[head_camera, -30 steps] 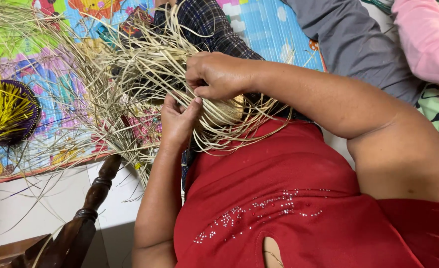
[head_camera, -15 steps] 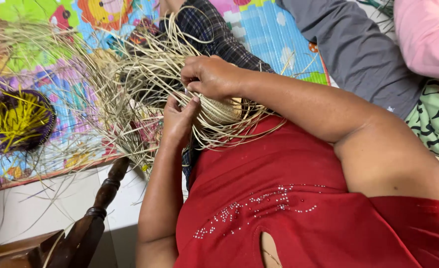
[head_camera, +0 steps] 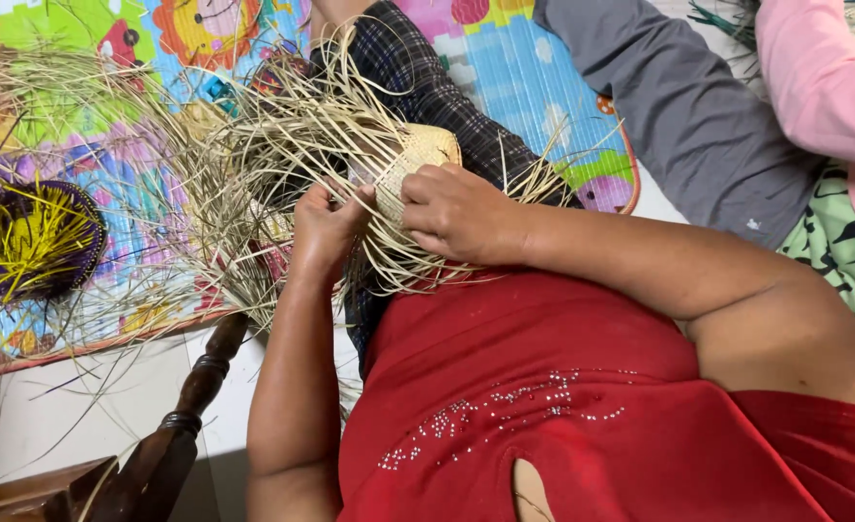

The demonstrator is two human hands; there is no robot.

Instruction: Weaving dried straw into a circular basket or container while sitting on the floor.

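A half-woven pale straw basket (head_camera: 418, 155) rests over my lap, with several long loose strands (head_camera: 253, 145) fanning out to the left and upward. My left hand (head_camera: 323, 224) pinches a few strands at the basket's left edge. My right hand (head_camera: 458, 211) grips the woven part from below and the right, its fingers curled over the weave. The two hands sit close together, almost touching. My red top (head_camera: 563, 406) fills the lower part of the view.
A colourful play mat (head_camera: 108, 58) covers the floor ahead. A dark purple and yellow woven piece (head_camera: 41, 237) lies on it at the left. A turned wooden furniture leg (head_camera: 190, 396) stands at lower left. Other people's plaid leg (head_camera: 427, 87), grey sleeve (head_camera: 688, 106) and pink sleeve (head_camera: 824, 77) are beyond.
The basket has been turned, so its woven part now shows above my right hand. Both hands have shifted along its edge while keeping hold of it.
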